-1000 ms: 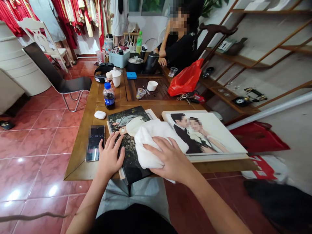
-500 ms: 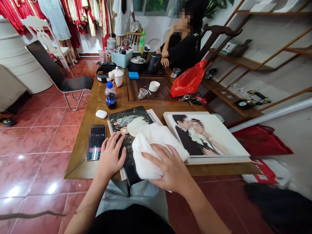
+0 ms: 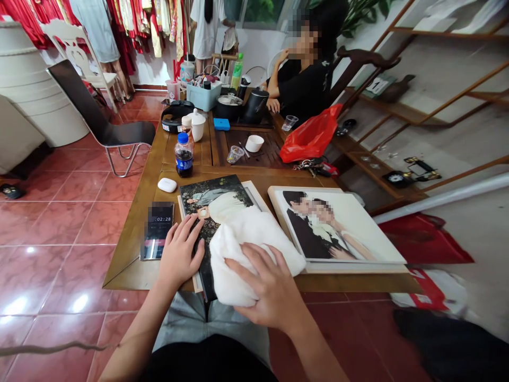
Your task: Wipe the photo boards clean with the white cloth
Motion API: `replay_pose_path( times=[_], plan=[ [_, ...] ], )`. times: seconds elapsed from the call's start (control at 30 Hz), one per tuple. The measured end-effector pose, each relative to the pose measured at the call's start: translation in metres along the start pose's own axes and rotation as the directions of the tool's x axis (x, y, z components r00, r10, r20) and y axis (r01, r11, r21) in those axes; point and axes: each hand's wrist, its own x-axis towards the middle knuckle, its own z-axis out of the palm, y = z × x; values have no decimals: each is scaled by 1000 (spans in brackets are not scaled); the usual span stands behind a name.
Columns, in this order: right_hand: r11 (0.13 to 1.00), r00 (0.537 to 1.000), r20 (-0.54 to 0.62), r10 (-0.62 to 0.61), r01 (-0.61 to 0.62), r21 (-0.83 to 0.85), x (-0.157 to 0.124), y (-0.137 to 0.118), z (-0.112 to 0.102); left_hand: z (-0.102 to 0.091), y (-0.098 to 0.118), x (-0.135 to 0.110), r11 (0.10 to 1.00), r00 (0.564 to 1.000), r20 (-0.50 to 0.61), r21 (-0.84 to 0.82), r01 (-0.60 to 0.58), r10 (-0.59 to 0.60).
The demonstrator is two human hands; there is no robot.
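A dark photo panel [image 3: 214,183] lies at the table's near edge, over a pale frame or panel whose borders stick out around it. My left hand [image 3: 182,252] rests on its left edge, fingers spread flat. Bunched white cloth [image 3: 254,228] covers the panel's lower right part. My right hand [image 3: 266,281] grips this cloth from above, pressing it against the panel. To the right lies a second framed photo [image 3: 369,239] of two people, with a light border. The panel's lower right corner is hidden under the cloth.
Left of the panel lie a phone [image 3: 157,231] and a white earbud case [image 3: 167,184]. Beyond stand a cola bottle [image 3: 183,155], a white lidded cup [image 3: 196,125], a small white bowl [image 3: 254,143] and a red plastic bag [image 3: 312,135]. A person [image 3: 306,74] sits at the far right side.
My right hand has slid the cloth slightly down and left, toward me. My left hand stays on the panel's edge. The view has shifted a little.
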Motion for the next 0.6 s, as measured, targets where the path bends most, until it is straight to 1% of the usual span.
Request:
replay_pose_path(
  times=[0.1,0.17,0.37,0.47,0.53,0.6],
  plan=[
    [999,999,22,-33,32,19,3,-7,1,-1,0,0,1000,1000,11,3,-1,1],
    [999,999,26,-31,30,16,2,-6,0,-1,-1,0,1000,1000,16,5,-4,4],
    [991,995,-24,100,-102,-87,-11,17,-8,1,-1,0,1000,1000,-5,-17,-9,9],
    [984,989,-20,147,-149,-97,-15,20,-9,1,-1,0,1000,1000,-8,-29,-12,12],
    [989,992,-13,126,-126,-74,-14,14,-6,2,-1,0,999,1000,-6,-33,-13,13],
    [998,998,-10,58,-59,-37,-12,3,-2,2,-1,-1,1000,1000,-4,-29,-11,11]
  ],
)
